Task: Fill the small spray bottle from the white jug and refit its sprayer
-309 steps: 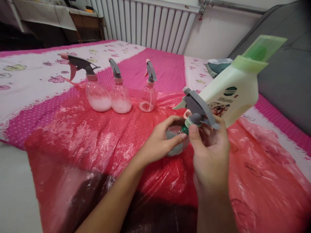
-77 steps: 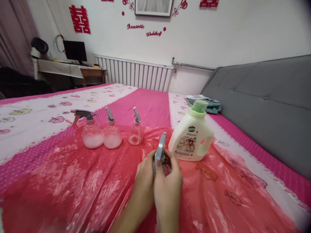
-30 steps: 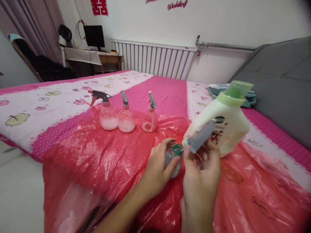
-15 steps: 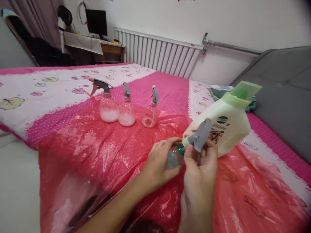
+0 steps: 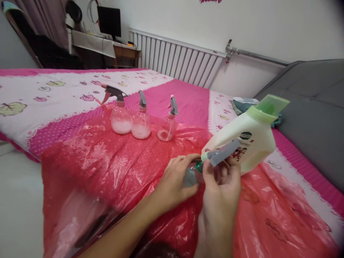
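Note:
My left hand (image 5: 176,177) is closed around a small clear spray bottle (image 5: 191,176) with a green neck, tilted to the right. The fingers of my right hand (image 5: 221,179) pinch its grey trigger spray head (image 5: 224,152) by the pale green collar at the bottle's mouth. Whether the threads are engaged I cannot tell. Just behind my right hand leans a large cream detergent jug (image 5: 248,138) with a green cap. Farther back, three clear pink spray bottles with grey heads stand upright: a left one (image 5: 120,120), a middle one (image 5: 141,125) and a right one (image 5: 166,129).
Red plastic sheeting (image 5: 115,168) covers this part of the bed, under the bottles. White foam or liquid shows in the left and middle pink bottles. A grey headboard (image 5: 309,96) rises on the right, and a white radiator (image 5: 177,59) lines the wall.
The grey spray head has turned in my right fingers, its nozzle end swinging right and lower. My left hand keeps its hold on the bottle. The camera view has shifted slightly.

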Tool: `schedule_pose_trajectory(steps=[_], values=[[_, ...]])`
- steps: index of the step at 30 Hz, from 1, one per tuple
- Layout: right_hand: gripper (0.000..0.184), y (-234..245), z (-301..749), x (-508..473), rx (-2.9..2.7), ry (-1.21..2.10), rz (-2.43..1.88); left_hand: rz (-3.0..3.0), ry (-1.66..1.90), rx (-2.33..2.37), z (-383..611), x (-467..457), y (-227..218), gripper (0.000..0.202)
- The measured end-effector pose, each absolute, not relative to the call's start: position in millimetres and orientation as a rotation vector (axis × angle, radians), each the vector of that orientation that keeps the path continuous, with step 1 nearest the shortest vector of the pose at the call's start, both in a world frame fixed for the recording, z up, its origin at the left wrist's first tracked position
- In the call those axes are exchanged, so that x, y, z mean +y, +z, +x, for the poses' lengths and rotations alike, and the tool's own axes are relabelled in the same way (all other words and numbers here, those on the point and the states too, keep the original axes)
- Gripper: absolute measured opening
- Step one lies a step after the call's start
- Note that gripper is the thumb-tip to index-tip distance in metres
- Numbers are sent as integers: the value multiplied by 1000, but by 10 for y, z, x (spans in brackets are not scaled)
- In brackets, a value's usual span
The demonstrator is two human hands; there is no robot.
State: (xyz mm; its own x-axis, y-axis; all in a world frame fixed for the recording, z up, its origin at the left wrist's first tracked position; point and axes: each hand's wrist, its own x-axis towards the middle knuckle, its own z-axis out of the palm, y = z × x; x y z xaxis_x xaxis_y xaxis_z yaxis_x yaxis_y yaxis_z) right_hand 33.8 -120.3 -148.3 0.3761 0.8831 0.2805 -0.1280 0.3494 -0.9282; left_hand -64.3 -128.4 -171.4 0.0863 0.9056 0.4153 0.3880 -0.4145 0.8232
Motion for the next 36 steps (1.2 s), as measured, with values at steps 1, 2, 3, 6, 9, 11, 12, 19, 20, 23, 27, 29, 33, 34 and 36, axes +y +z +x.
schedule_pose_trajectory(steps=[1,2,3,6,9,11,12,19,20,23,27,29,33,34,36], values=[[40,-1492,337,-1197,-938,819,-999,1854,1311,1270,-642,-1282,-1714,54],[42,-1503,338,-1191,-922,840,-1013,1855,1313,1269,-641,-1280,-1716,53],[45,-1514,339,-1186,-907,865,-1026,1859,1317,1270,-640,-1277,-1720,53],[50,-1538,345,-1171,-862,933,-1054,1876,1316,1282,-634,-1270,-1728,50],[50,-1529,342,-1165,-819,975,-1054,1874,1323,1291,-625,-1277,-1718,48],[48,-1511,330,-1165,-784,992,-1048,1860,1330,1288,-622,-1290,-1699,48],[47,-1502,323,-1167,-766,997,-1047,1850,1331,1286,-623,-1297,-1689,47],[42,-1472,304,-1200,-740,1050,-1056,1784,1325,1287,-635,-1314,-1679,36],[41,-1468,305,-1202,-740,1047,-1053,1776,1329,1289,-634,-1315,-1686,37],[41,-1459,303,-1202,-746,1049,-1044,1759,1343,1285,-631,-1320,-1705,40],[41,-1469,300,-1203,-767,1057,-1049,1765,1354,1278,-631,-1323,-1725,46],[39,-1483,303,-1203,-774,1059,-1062,1776,1348,1275,-633,-1322,-1738,50],[38,-1508,306,-1194,-791,1058,-1089,1778,1356,1276,-632,-1319,-1761,50],[39,-1510,305,-1193,-795,1056,-1093,1773,1363,1279,-632,-1318,-1764,49],[40,-1509,304,-1192,-807,1054,-1101,1764,1372,1282,-632,-1314,-1766,47]])
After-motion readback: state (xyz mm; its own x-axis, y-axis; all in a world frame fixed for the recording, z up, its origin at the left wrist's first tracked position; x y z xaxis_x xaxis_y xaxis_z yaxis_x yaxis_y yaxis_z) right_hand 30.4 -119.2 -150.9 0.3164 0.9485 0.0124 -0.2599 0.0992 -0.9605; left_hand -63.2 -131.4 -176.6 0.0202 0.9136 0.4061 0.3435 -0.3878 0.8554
